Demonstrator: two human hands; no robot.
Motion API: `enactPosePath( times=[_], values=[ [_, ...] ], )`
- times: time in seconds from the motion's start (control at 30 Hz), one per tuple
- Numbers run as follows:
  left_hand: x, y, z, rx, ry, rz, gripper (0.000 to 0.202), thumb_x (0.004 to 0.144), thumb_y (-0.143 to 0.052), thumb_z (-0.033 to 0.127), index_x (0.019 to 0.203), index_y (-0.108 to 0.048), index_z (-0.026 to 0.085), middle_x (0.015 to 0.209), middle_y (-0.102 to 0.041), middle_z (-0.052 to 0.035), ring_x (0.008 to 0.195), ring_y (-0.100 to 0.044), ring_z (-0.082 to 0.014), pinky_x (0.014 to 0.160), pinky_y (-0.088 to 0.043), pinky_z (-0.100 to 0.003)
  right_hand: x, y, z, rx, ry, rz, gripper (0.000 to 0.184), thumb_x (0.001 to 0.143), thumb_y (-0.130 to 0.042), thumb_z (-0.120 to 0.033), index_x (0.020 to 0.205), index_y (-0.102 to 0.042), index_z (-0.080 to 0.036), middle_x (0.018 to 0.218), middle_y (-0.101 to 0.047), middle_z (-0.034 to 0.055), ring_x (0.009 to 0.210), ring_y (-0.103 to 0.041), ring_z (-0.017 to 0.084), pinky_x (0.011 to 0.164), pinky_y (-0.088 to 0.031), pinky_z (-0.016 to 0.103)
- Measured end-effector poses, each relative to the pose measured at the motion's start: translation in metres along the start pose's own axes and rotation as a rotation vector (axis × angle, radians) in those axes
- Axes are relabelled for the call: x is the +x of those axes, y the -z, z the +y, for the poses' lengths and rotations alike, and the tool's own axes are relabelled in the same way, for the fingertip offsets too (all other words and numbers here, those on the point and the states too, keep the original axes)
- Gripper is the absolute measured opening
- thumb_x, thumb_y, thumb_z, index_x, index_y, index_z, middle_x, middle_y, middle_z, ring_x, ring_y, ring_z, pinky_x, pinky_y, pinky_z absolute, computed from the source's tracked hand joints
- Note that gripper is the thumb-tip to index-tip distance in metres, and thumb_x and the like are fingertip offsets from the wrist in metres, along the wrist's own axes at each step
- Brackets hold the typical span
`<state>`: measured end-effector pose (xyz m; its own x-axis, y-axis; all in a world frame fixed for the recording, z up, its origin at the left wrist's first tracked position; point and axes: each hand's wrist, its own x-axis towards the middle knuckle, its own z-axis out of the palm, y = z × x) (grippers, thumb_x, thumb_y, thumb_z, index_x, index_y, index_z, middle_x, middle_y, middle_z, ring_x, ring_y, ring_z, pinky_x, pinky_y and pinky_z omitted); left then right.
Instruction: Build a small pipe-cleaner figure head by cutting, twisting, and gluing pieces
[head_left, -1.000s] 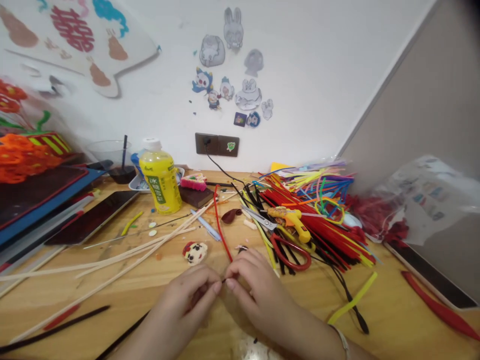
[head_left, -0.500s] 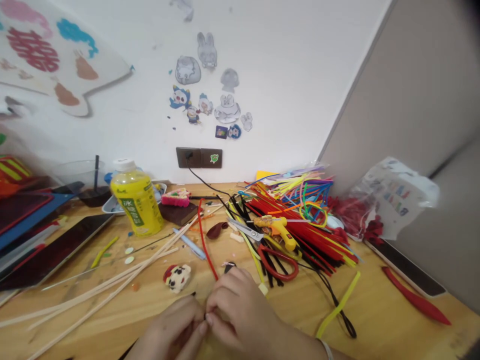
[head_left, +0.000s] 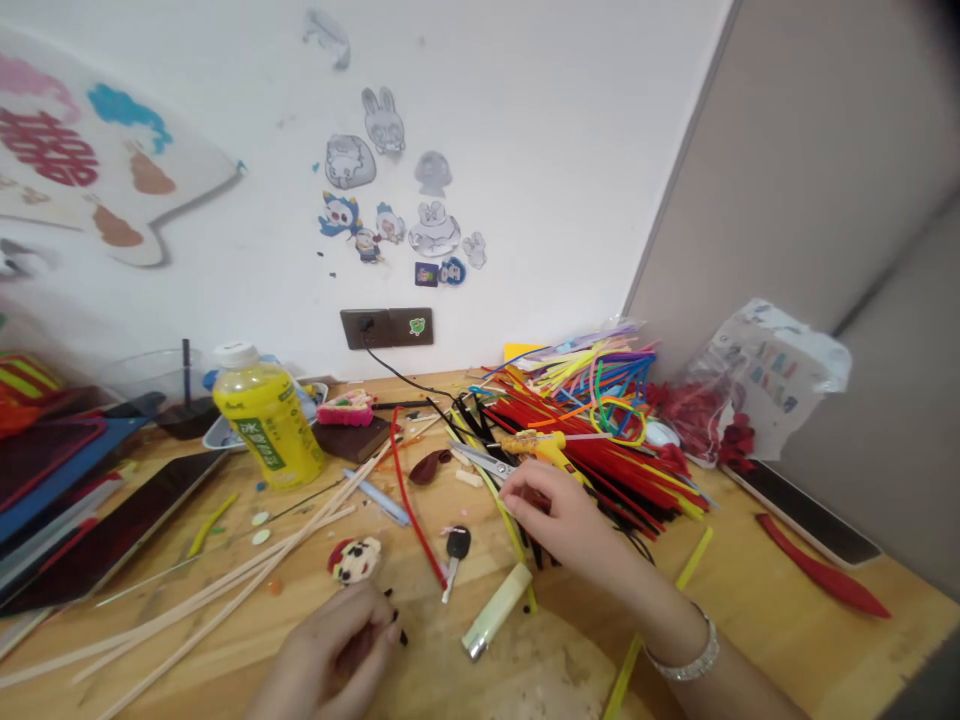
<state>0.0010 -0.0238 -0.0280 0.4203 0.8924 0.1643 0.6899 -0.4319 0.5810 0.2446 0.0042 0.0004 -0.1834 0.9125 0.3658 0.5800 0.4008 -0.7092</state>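
My left hand [head_left: 330, 650] is closed near the front of the wooden table, pinching a small black piece [head_left: 403, 632] that pokes out past the fingertips. Just beyond it lies a small clay face [head_left: 352, 560] with a red top. My right hand [head_left: 559, 515] is at the scissors [head_left: 484, 460], its fingers curled over the handles and largely hiding them. The silver blades point left, beside a yellow glue gun [head_left: 551, 447]. Between the hands lie a pale yellow lighter [head_left: 496, 610], a black-headed stick piece [head_left: 457, 545] and a red pipe cleaner [head_left: 412, 500].
A heap of coloured pipe cleaners [head_left: 600, 470] covers the right back. To the left stand a yellow drink bottle [head_left: 266, 420] and long wooden sticks [head_left: 247, 570]. A phone [head_left: 802, 510] and a red strip [head_left: 821, 570] lie at right. A cord runs from the wall socket [head_left: 386, 328].
My right hand has left my left hand and moved right and away to the scissors, uncovering the lighter. My left hand stays low with the black piece. The view has shifted slightly.
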Motion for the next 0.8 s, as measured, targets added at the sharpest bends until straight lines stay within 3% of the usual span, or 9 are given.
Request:
enactPosePath(
  times=[0.13, 0.27, 0.4, 0.5, 0.8],
  values=[
    [0.001, -0.003, 0.0, 0.005, -0.037, 0.022, 0.023, 0.082, -0.042, 0.028, 0.061, -0.049, 0.02, 0.059, -0.054, 0.0007, 0.056, -0.053, -0.0133, 0.053, -0.042, -0.02, -0.008, -0.018, -0.012, -0.013, 0.082, -0.109, 0.012, 0.078, -0.051, -0.011, 0.075, -0.06, -0.018, 0.077, -0.06, 0.0016, 0.077, -0.054, 0.015, 0.071, -0.041, 0.027],
    [0.001, -0.005, -0.005, 0.015, -0.072, 0.052, 0.025, 0.083, -0.04, 0.026, 0.06, -0.049, 0.019, 0.057, -0.052, 0.0009, 0.054, -0.052, -0.0126, 0.051, -0.04, -0.019, -0.011, -0.021, -0.016, -0.1, 0.144, -0.191, 0.01, 0.076, -0.056, -0.012, 0.079, -0.063, -0.018, 0.082, -0.063, 0.0026, 0.083, -0.054, 0.016, 0.077, -0.04, 0.029],
    [-0.001, -0.007, -0.006, 0.011, -0.065, 0.031, 0.025, 0.084, -0.04, 0.026, 0.063, -0.051, 0.019, 0.059, -0.055, 0.0004, 0.056, -0.053, -0.0129, 0.053, -0.041, -0.019, -0.012, -0.022, -0.013, -0.069, 0.109, -0.25, 0.01, 0.073, -0.06, -0.013, 0.082, -0.064, -0.018, 0.087, -0.063, 0.0032, 0.087, -0.055, 0.016, 0.079, -0.04, 0.027],
    [-0.003, -0.01, -0.005, -0.01, -0.072, 0.006, 0.025, 0.084, -0.04, 0.027, 0.065, -0.053, 0.019, 0.061, -0.056, 0.0, 0.058, -0.054, -0.013, 0.054, -0.042, -0.019, -0.015, -0.036, -0.017, 0.045, 0.079, -0.279, 0.009, 0.073, -0.061, -0.013, 0.08, -0.064, -0.018, 0.082, -0.062, 0.0012, 0.082, -0.055, 0.013, 0.076, -0.04, 0.023],
    [-0.006, -0.019, -0.005, 0.009, -0.156, 0.005, 0.025, 0.086, -0.04, 0.026, 0.065, -0.052, 0.019, 0.062, -0.056, -0.0004, 0.058, -0.053, -0.0119, 0.055, -0.043, -0.018, -0.027, -0.069, -0.026, 0.082, 0.142, -0.227, 0.004, 0.072, -0.061, -0.014, 0.073, -0.06, -0.018, 0.073, -0.058, -0.0009, 0.077, -0.053, 0.013, 0.071, -0.039, 0.022]
  ],
)
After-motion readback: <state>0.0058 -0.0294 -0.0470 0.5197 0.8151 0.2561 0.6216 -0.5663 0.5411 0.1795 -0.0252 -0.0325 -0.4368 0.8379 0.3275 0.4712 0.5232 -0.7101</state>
